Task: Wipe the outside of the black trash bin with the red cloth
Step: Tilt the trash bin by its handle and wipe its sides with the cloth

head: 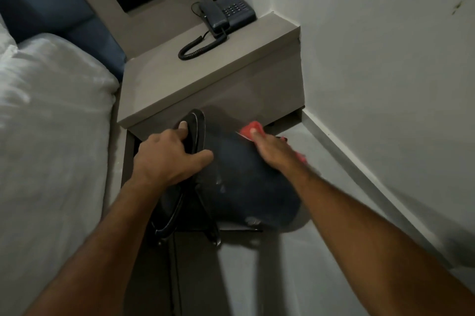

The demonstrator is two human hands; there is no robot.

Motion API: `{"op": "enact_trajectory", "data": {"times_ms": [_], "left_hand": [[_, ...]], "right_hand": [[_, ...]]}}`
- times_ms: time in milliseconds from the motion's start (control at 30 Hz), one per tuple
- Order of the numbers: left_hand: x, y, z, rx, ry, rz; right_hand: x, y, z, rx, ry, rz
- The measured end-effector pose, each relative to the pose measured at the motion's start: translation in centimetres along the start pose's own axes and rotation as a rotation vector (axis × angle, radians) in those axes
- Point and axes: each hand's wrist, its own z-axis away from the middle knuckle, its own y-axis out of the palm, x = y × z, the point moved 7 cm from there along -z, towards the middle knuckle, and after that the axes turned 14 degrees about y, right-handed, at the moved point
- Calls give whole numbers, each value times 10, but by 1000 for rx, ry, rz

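The black trash bin (244, 187) is tipped over to the right, in front of the nightstand, its rim toward the left. My left hand (167, 159) grips the rim, fingers curled over the edge and thumb on the outer wall. My right hand (275, 153) presses the red cloth (250, 130) flat against the bin's upper right side. Only the cloth's far end and a bit by my wrist show; the rest is hidden under my palm. Pale smudges mark the bin's wall near its base.
A grey nightstand (205, 79) stands right behind the bin, with a dark corded phone (226, 15) on top. The bed with white linen (51, 123) is close on the left. A white wall (385, 71) runs along the right. Grey floor (257, 277) lies below.
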Motion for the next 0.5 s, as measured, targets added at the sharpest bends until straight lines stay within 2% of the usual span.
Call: {"op": "enact_trajectory", "data": {"times_ms": [33, 100, 167, 233, 300, 367, 433, 500], "left_hand": [[-7, 0, -3, 9, 19, -11], [-22, 0, -18, 38, 42, -54], [-32, -1, -28, 38, 28, -76], [-29, 1, -31, 30, 7, -83], [-16, -1, -26, 34, -27, -82], [1, -2, -18, 21, -71, -60], [15, -2, -12, -3, -103, -44], [20, 0, -9, -7, -91, -31]], "right_hand": [[-18, -9, -6, -16, 75, -7], [-23, -16, 2, -48, 48, -172], [-2, -7, 39, -61, -180, -421], [13, 23, 84, -76, -450, -522], [1, 59, 121, -156, -587, -371], [-40, 99, 137, -338, -673, -57], [-90, 135, 137, -414, -663, 226], [-116, 155, 134, -453, -568, 300]]}}
